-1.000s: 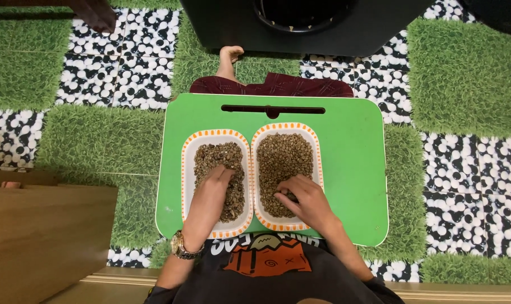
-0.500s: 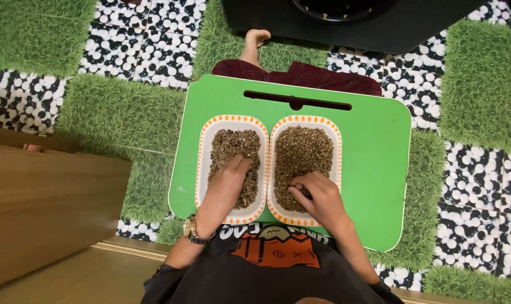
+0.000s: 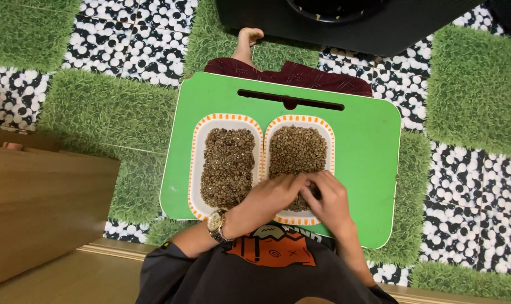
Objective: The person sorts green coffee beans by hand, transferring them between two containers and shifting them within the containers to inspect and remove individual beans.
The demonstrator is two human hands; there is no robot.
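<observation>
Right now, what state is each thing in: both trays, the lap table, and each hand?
left tray: filled with mixed brownish beans, no hand in it.
right tray: filled with more even beans, both hands at its near end.
left hand: reached across into the right tray, fingers curled.
right hand: on the beans, grip unclear.
green lap table: flat, carrying both trays side by side.

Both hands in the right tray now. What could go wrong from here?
1. Left hand and right hand crowd the near end of the right tray, hiding the beans under them; a pick could be missed.
2. The left forearm crosses the left tray; it may knock beans over the rim.
3. The trays touch; beans could hop between them onto the wrong pile or the green lap table.
</observation>
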